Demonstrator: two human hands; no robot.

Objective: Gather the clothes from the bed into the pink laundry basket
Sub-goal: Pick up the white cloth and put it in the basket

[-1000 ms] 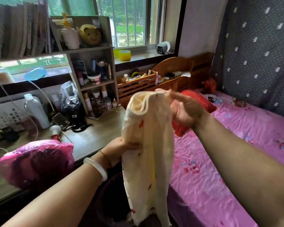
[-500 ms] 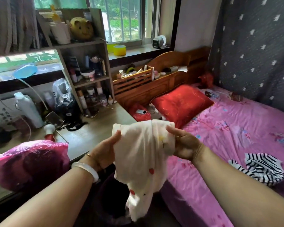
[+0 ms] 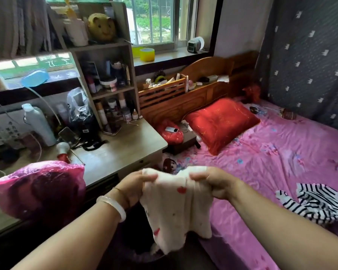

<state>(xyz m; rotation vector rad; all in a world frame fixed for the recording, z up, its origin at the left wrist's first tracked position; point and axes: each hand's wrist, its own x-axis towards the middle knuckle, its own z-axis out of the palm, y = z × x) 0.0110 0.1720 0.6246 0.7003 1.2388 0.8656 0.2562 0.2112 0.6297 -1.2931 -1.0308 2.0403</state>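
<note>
A cream garment with small red prints (image 3: 176, 209) hangs folded between my two hands. My left hand (image 3: 132, 189) grips its top left corner and my right hand (image 3: 216, 182) grips its top right. Its lower end dangles over a dark, shadowed basket (image 3: 137, 248) on the floor between desk and bed; the basket's colour is hard to tell and most of it is hidden by my arms. A black-and-white striped garment (image 3: 312, 203) lies crumpled on the pink bedsheet (image 3: 271, 162) to the right.
A wooden desk (image 3: 115, 151) with bottles, a shelf unit and a pink plastic bag (image 3: 37, 190) stands at the left. A red pillow (image 3: 220, 121) lies at the wooden headboard. A dark patterned curtain hangs along the bed's far side.
Both hands have come down from face height with the cream garment, folding it shorter and lowering it toward the basket. The view has tilted down, and the striped garment came into sight.
</note>
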